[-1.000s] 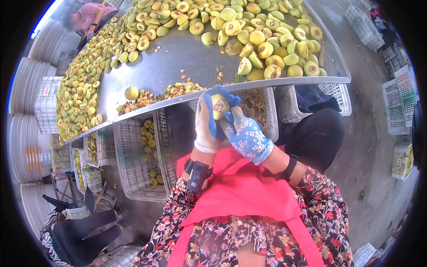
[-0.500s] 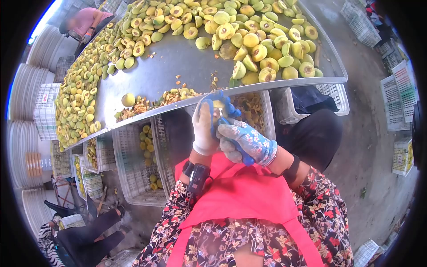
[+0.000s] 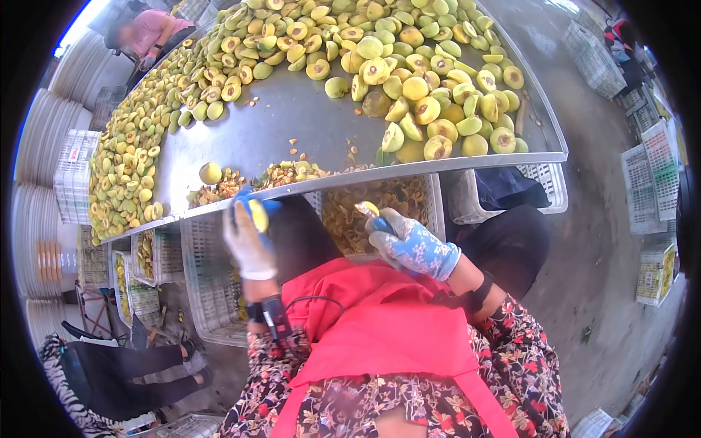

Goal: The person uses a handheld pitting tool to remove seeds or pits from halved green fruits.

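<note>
My left hand (image 3: 250,244), in a white glove with blue covering at the fingers, is closed around a yellow peach half (image 3: 259,215). It is just in front of the table's edge, above a white crate. My right hand (image 3: 418,244), in a blue flowered glove, grips a small blue-handled pitting tool (image 3: 381,224) pointing up and left. A yellowish scrap (image 3: 366,209) sits at the tool's tip, over a crate of peelings and pits (image 3: 347,212). Many halved yellow-green peaches (image 3: 416,87) lie on the metal table (image 3: 292,106).
Scraps and pits (image 3: 281,175) lie along the table's raised front edge. Below stand a white crate (image 3: 208,281) at left and another crate (image 3: 467,201) with dark cloth at right. Stacked white tubs (image 3: 47,139) line the left. Other people (image 3: 157,33) are at the left side.
My hands have moved apart. The left went left with the peach half, while the right stays near its place, lowered slightly, with the tool tip now exposed.
</note>
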`<action>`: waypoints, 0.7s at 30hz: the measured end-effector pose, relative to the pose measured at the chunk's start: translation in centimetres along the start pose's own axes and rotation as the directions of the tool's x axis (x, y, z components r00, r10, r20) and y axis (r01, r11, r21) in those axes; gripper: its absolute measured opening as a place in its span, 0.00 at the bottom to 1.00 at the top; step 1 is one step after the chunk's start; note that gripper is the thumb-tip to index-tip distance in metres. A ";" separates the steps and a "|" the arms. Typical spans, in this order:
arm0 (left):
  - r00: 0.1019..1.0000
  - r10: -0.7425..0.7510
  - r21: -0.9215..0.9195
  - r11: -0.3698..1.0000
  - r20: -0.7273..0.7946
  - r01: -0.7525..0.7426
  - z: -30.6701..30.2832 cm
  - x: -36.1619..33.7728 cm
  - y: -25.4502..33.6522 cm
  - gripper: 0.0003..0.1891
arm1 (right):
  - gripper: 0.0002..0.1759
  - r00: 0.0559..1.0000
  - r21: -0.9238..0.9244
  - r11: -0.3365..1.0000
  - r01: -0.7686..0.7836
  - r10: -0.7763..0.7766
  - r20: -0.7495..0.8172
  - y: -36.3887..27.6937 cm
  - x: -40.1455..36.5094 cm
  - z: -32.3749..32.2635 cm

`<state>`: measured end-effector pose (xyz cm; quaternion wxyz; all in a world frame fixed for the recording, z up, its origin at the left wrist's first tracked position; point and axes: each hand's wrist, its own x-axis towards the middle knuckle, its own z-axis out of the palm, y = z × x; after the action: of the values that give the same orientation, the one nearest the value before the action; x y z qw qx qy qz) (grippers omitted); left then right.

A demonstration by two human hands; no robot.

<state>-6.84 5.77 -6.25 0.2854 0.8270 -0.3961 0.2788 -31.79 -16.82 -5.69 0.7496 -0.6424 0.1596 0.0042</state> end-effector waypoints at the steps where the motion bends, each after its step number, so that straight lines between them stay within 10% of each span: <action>1: 0.826 -0.513 -0.382 0.733 0.232 0.563 -2.3 2.8 1.0 0.33 | 0.22 0.989 -0.313 0.943 0.111 -0.136 -0.059 2.2 0.4 -0.6; 2: 0.894 -0.429 -0.019 0.900 0.127 0.435 -2.7 2.6 -1.7 0.31 | 0.24 0.957 -0.598 0.780 0.183 -0.280 -0.073 3.2 0.6 -0.9; 4: 0.942 -0.295 0.399 0.892 0.160 0.212 -3.1 3.7 -2.8 0.32 | 0.30 1.000 -0.752 0.659 -0.022 0.008 -0.022 5.3 1.5 -1.7; 8: 0.880 -0.139 -0.148 0.962 0.454 0.228 3.4 9.2 7.3 0.27 | 0.26 0.980 -0.760 0.625 -0.180 0.176 -0.088 6.7 2.3 -2.3; 12: 0.554 0.066 -0.152 0.982 0.830 0.110 9.8 13.4 18.5 0.35 | 0.24 0.978 -0.615 0.762 -0.204 0.125 -0.169 5.3 1.3 -3.0; 18: 0.570 0.179 -0.435 0.830 0.802 0.350 13.3 13.2 15.7 0.30 | 0.14 0.940 0.023 0.993 -0.115 0.117 -0.319 -0.3 -2.4 -3.3; 21: 0.689 0.484 -0.650 0.759 0.539 -0.024 9.8 11.5 13.6 0.32 | 0.14 0.920 0.304 0.944 0.127 0.002 -0.391 -2.5 -2.5 -4.0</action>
<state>-9.53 -13.87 -1.64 0.3203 0.6683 -0.6558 -0.1442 -34.51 -20.59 -3.13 0.7981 -0.5038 0.2818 -0.1727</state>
